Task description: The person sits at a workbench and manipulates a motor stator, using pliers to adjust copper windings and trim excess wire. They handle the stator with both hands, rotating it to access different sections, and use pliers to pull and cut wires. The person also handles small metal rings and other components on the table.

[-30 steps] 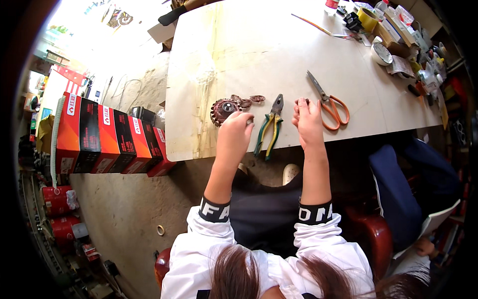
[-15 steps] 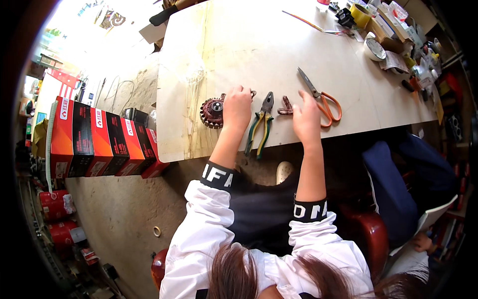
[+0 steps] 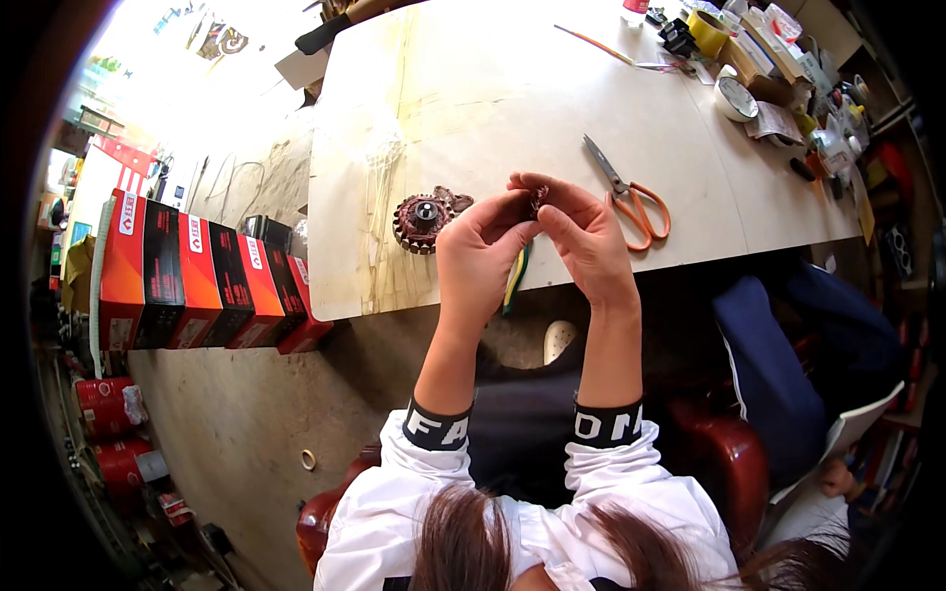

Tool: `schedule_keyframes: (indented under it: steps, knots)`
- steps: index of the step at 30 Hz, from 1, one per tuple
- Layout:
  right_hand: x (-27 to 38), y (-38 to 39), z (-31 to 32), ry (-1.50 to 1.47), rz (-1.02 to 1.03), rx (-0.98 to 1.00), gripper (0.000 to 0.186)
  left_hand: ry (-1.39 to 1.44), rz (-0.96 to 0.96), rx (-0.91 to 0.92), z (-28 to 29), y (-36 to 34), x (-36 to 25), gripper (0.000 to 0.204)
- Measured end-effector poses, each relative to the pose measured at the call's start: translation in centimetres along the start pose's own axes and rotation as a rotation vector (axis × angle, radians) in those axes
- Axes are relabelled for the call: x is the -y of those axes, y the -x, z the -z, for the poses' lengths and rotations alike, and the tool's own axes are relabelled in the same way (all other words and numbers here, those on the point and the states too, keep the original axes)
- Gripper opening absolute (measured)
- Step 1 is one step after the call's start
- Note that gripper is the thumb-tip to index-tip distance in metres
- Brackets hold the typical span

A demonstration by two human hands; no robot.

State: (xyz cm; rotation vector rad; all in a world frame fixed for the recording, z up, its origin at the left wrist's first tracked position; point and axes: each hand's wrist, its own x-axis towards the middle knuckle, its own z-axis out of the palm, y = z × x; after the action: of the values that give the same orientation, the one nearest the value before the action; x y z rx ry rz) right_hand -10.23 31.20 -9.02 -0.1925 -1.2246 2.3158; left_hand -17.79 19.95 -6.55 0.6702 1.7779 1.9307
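Observation:
Above the near edge of the table, my left hand (image 3: 483,241) and my right hand (image 3: 589,241) meet, fingertips closed around a small dark reddish-brown bundle (image 3: 538,202). It looks like twisted wire, though the fingers cover much of it. Beneath my hands lie pliers (image 3: 515,281), with only a green-and-yellow handle showing. Left of my left hand sits a round toothed motor stator (image 3: 420,223) with a dark hub. Another reddish-brown clump (image 3: 453,200) rests against its far right side. Scissors with orange handles (image 3: 642,214) lie to the right of my right hand, blades pointing away.
Red-and-black boxes (image 3: 205,276) stand in a row left of the table (image 3: 473,108). Yellow tape (image 3: 709,33), a white roll (image 3: 737,99) and clutter fill the far right. A thin cable (image 3: 596,42) lies at the back. Someone in dark blue trousers (image 3: 774,355) is at right.
My right hand has picked up the bundle beside the pliers and moved left. My left hand has come off the clump by the stator and joined it, covering most of the pliers.

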Motion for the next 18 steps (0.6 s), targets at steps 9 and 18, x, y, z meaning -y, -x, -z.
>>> schedule_keyframes:
  steps: [9, 18]
  knots:
    - [-1.2, 0.3, -0.5, -0.027, 0.021, 0.084, 0.031, 0.097, 0.002, -0.083, 0.8, 1.0, -0.4, 0.024]
    - [-2.0, 0.4, -1.2, -0.038, 0.073, 0.126, 0.029, 0.022, -0.099, -0.161, 1.4, 1.6, -0.1, 0.022]
